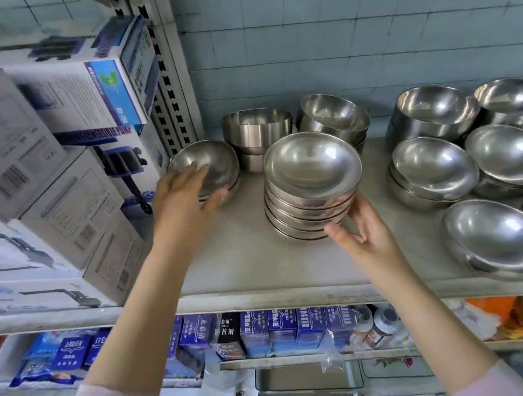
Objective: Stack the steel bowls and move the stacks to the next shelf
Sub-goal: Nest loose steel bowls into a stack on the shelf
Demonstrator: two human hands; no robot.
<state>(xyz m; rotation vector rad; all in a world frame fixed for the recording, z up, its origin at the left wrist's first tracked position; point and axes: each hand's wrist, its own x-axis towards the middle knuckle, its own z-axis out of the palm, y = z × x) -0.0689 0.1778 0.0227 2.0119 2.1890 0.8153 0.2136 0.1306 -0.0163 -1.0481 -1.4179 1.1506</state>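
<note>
A tall stack of several steel bowls [311,186] stands in the middle of the white shelf [264,266]. My right hand [363,233] touches its lower right side, fingers spread and lightly curled against the rims. A short stack of steel bowls [210,163] sits at the far left by the shelf post. My left hand [184,193] hovers at its front with fingers apart, blurred, thumb near the lower rim. Two more stacks [258,130] [333,118] stand behind. Many bowls [436,163] crowd the right part of the shelf.
Cardboard boxes [39,185] fill the shelf bay to the left, beyond the slotted metal post [170,85]. A tiled wall [363,27] is behind. The shelf below holds blue packets [257,332], bottles and trays.
</note>
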